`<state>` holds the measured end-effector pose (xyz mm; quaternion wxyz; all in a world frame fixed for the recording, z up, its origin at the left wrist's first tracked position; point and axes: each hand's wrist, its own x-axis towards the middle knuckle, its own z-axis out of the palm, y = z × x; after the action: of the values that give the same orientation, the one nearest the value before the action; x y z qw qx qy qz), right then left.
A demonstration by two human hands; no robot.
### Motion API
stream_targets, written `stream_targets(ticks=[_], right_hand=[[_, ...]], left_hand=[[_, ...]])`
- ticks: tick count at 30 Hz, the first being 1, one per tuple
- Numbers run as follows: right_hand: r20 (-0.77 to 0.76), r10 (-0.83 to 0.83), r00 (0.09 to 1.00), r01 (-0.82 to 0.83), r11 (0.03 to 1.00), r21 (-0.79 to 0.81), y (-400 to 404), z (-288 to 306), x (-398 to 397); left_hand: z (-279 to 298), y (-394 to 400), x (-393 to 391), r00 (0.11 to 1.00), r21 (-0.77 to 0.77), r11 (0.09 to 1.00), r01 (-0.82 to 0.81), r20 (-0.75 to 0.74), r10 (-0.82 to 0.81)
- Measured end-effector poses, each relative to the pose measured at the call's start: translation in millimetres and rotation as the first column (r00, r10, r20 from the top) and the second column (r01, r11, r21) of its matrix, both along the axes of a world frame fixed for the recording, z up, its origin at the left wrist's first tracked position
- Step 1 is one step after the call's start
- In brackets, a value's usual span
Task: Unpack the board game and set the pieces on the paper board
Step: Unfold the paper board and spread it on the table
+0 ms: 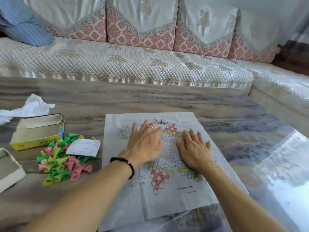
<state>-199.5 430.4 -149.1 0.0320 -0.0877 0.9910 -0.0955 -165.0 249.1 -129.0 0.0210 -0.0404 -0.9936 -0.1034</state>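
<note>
The white paper board (167, 201) lies unfolded on the table, printed with a star of circles in pink, yellow and green. My left hand (144, 142) and my right hand (194, 149) both press flat on its middle with straight, spread fingers. Left of the board lies a heap of several pink, green and yellow cone pieces (61, 162), with a folded white slip (83, 147) on top of it. The open yellow game box (38, 131) lies empty behind the heap.
A box lid (10, 169) rests at the left edge and a crumpled white tissue (31, 107) lies behind the box. The marbled table (167, 97) has a glossy right part. A quilted sofa (117, 61) runs along the far side.
</note>
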Motion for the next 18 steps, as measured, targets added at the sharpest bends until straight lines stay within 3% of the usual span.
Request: stream_targets(ticks=[2, 11, 15, 18], right_hand=[[-0.03, -0.025, 0.999, 0.024, 1.0, -0.011, -6, -5, 16], [-0.005, -0.17, 0.985, 0.171, 0.985, 0.031, 20, -7, 42], [0.016, -0.217, 0.976, 0.216, 0.975, 0.052, 22, -5, 54], [-0.008, -0.243, 0.97, 0.242, 0.967, 0.08, 10, 0, 59]], left_hand=[[-9, 25, 9, 1.0, 0.089, 0.996, -0.006, 0.012, 0.005], [-27, -18, 34, 0.974, -0.092, 0.98, 0.177, 0.158, -0.161], [-21, -23, 54, 0.978, -0.084, 0.989, 0.121, 0.182, -0.104], [-11, -7, 67, 0.987, -0.043, 0.993, 0.109, 0.121, -0.104]])
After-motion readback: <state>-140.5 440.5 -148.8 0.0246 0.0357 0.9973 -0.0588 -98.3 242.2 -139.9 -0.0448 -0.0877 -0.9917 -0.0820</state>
